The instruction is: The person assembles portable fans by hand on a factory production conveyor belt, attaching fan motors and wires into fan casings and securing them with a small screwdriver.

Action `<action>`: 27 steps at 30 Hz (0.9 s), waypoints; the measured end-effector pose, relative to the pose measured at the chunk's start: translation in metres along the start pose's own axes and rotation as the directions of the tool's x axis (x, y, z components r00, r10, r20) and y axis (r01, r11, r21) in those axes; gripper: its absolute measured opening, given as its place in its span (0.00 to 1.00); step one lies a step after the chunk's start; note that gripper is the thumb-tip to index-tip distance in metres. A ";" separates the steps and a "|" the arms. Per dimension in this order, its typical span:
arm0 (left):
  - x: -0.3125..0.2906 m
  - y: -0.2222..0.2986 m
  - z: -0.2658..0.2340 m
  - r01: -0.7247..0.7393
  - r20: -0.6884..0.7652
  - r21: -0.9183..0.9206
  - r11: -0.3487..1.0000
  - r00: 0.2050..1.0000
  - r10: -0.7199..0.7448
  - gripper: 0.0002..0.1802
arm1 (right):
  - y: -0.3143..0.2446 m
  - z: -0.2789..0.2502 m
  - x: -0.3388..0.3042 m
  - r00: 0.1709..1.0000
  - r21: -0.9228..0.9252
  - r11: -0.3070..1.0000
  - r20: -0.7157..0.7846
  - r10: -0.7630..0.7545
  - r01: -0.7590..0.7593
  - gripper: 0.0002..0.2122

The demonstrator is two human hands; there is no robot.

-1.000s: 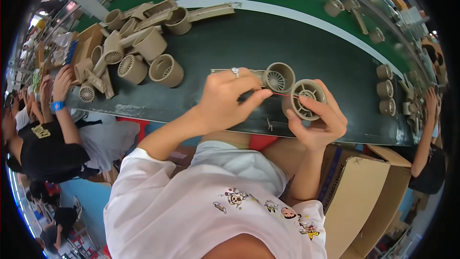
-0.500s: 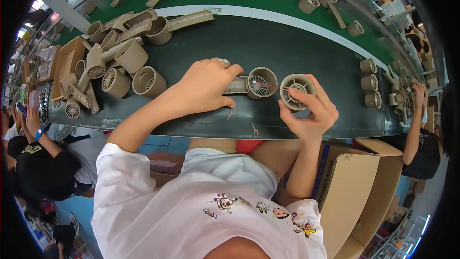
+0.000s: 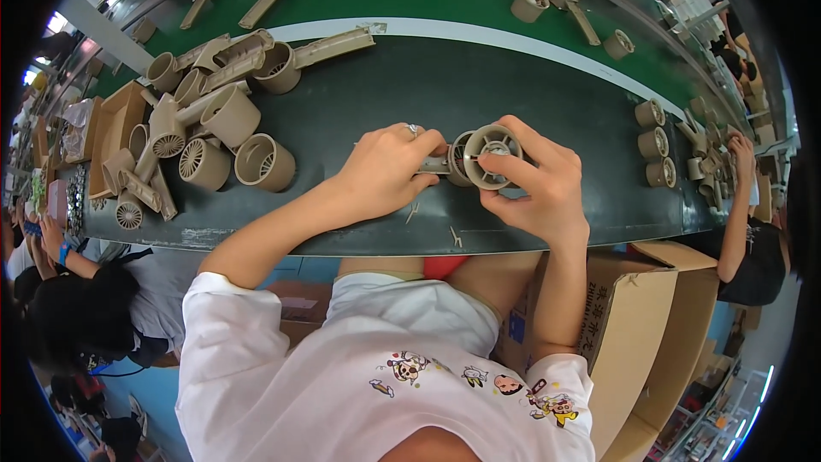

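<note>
- At center frame, the left hand (image 3: 385,169) pinched a housing (image 3: 459,166).
- Just right, the right hand (image 3: 546,186) clasped a ring (image 3: 495,131), fingers closed.
- Upper left, parts (image 3: 229,117) lay heaped.

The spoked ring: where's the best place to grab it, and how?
Probably the outer wall of the ring, from its right, as the right hand does. That round wall should suit curled fingers, its spokes look thin, and the cup crowds its left side.
</note>
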State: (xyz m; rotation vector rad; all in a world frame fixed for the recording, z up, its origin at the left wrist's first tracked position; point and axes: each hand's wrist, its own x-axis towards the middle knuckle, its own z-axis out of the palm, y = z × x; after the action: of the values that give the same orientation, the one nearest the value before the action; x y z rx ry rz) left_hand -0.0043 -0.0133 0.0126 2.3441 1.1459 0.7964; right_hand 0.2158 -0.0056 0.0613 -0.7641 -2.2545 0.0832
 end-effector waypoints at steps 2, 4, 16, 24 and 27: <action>0.000 0.003 0.006 0.008 -0.004 0.006 1.000 1.000 -0.008 0.18 | -0.002 0.001 0.002 0.996 -0.007 1.000 0.086 -0.005 0.005 0.15; 0.000 0.006 0.010 0.005 -0.003 0.003 1.000 1.000 -0.005 0.16 | -0.001 0.003 0.002 0.994 -0.001 1.000 0.108 0.005 -0.005 0.15; 0.001 0.009 0.012 0.168 0.009 -0.131 0.977 0.986 -0.168 0.06 | 0.015 -0.011 0.000 0.909 0.466 0.805 0.364 0.203 -0.367 0.15; 0.002 0.012 0.016 0.259 -0.056 -0.129 0.957 0.962 -0.268 0.08 | 0.006 0.040 -0.030 0.897 0.655 0.709 -0.105 0.429 -0.262 0.11; 0.003 0.007 0.015 0.223 -0.056 -0.085 0.971 0.972 -0.228 0.08 | 0.002 0.050 -0.038 0.890 0.634 0.745 -0.194 0.412 -0.207 0.11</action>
State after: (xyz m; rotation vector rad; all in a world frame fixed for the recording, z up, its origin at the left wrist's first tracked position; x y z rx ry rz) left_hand 0.0109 -0.0168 0.0065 2.0913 1.3551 0.8248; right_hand 0.2040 -0.0171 0.0005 -0.7277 -1.6127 0.7517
